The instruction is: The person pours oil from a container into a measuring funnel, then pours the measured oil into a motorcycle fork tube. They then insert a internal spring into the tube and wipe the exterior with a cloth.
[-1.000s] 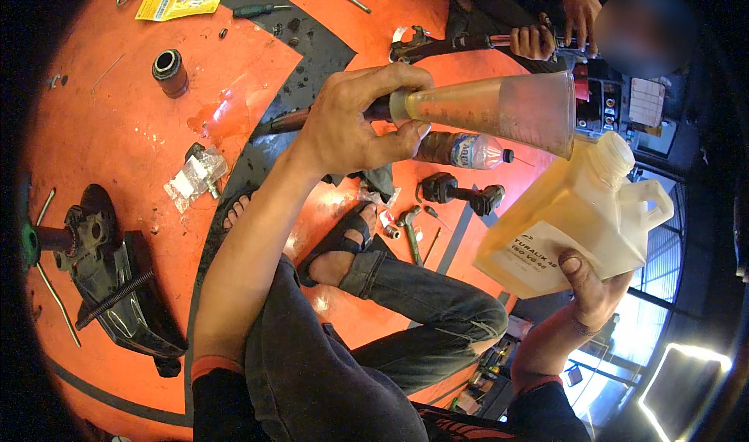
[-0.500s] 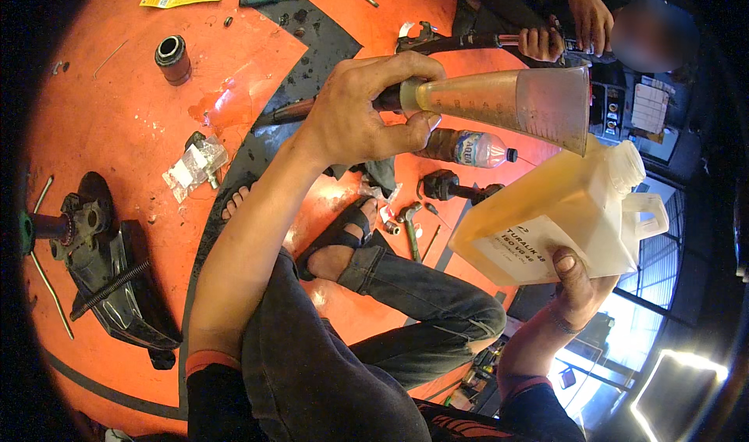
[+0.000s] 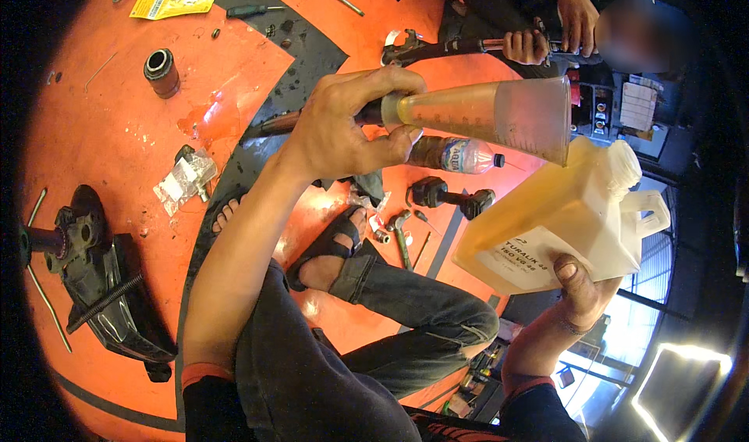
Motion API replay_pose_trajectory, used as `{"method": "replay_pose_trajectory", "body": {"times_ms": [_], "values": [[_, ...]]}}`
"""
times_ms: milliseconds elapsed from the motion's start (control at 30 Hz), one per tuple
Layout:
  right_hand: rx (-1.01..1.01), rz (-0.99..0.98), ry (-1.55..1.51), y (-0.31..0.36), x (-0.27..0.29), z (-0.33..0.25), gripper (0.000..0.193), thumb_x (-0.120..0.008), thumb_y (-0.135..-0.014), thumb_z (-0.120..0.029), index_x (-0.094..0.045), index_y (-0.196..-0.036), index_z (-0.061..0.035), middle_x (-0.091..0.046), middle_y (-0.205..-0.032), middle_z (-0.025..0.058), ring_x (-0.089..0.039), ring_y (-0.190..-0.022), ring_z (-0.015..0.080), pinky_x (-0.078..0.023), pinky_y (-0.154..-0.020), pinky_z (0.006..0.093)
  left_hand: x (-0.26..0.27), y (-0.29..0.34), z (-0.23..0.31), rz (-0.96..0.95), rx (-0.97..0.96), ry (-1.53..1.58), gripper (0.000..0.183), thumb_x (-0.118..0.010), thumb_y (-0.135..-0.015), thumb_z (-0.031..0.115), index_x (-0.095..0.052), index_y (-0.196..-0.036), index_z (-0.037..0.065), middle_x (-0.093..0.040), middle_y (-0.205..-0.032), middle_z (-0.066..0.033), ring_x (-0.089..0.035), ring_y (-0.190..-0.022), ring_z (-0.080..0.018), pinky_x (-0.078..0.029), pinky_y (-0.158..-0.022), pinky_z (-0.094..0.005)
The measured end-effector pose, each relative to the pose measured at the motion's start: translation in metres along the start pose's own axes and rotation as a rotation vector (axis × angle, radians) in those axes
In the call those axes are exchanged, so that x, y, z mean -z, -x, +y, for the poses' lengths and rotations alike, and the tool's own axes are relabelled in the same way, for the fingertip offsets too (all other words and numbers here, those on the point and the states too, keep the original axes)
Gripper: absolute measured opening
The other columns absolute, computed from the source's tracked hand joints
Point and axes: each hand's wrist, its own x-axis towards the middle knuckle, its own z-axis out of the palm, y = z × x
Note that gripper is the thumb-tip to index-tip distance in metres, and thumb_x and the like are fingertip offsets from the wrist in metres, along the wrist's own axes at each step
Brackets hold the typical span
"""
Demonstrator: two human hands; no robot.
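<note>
My left hand (image 3: 335, 130) is closed round the narrow end of a clear conical measuring cup (image 3: 468, 114) with scale marks. Amber liquid shows near that narrow end, and the wide rim points right. My right hand (image 3: 581, 286) grips the lower part of a translucent plastic oil jug (image 3: 538, 223), thumb across its white label. Yellowish oil fills much of the jug; its neck (image 3: 622, 165) is uncapped and its moulded handle is free of my fingers. In the picture the cup's rim is close to the jug's upper side; whether they touch, I cannot tell.
Across from me, a person's hands (image 3: 550, 36) hold a dark metal tube. A plastic bottle (image 3: 464, 155), a hammer (image 3: 401, 239) and a black dumbbell-shaped part (image 3: 451, 196) lie on the orange floor. Left are a dark cylindrical part (image 3: 161, 74) and a black mechanical assembly (image 3: 117, 286).
In the picture the left hand and cup have shifted slightly left and down. The jug stays nearly in place in the right hand. The floor scene has drifted left with the view.
</note>
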Motion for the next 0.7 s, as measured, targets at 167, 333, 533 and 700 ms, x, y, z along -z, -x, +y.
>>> {"method": "replay_pose_trajectory", "body": {"times_ms": [167,333,533,700], "values": [[-0.031,-0.086,0.115,-0.008,0.015,-0.01,0.098,-0.095,-0.067,-0.045,-0.051,-0.136,0.0102,-0.067,-0.116,0.0144,-0.065,-0.104,0.0231,-0.053,-0.092,0.0373,-0.004,-0.003,-0.004,0.035,-0.1,-0.011,0.038,-0.08,-0.076,0.02,-0.067,-0.108,0.006,-0.071,-0.09,-0.0086,-0.07,-0.073,-0.0211,-0.055,-0.067,-0.0325],[0.051,-0.117,0.077,-0.012,0.019,0.001,0.102,-0.094,-0.069,-0.044,-0.046,-0.141,0.0097,-0.066,-0.121,0.0162,-0.065,-0.107,0.025,-0.053,-0.094,0.0387,-0.004,0.002,-0.005,0.029,-0.099,-0.007,0.037,-0.08,-0.075,0.018,-0.067,-0.108,0.006,-0.071,-0.091,-0.0077,-0.07,-0.075,-0.0215,-0.056,-0.068,-0.0319],[0.077,-0.155,0.068,-0.021,0.029,0.0,0.102,-0.097,-0.064,-0.03,-0.045,-0.142,0.0119,-0.067,-0.125,0.0196,-0.066,-0.112,0.0288,-0.052,-0.1,0.0431,-0.003,0.002,-0.004,0.02,-0.056,0.023,0.037,-0.079,-0.076,0.017,-0.067,-0.108,0.006,-0.072,-0.092,-0.0084,-0.071,-0.076,-0.021,-0.056,-0.069,-0.0321],[0.043,-0.123,0.103,-0.014,0.035,0.003,0.1,-0.097,-0.066,-0.036,-0.047,-0.14,0.0101,-0.067,-0.121,0.0168,-0.065,-0.109,0.0261,-0.052,-0.097,0.0402,-0.004,0.001,-0.002,0.033,-0.052,0.025,0.039,-0.079,-0.075,0.019,-0.066,-0.11,0.007,-0.071,-0.09,-0.0098,-0.071,-0.077,-0.0249,-0.057,-0.07,-0.0342]]}}
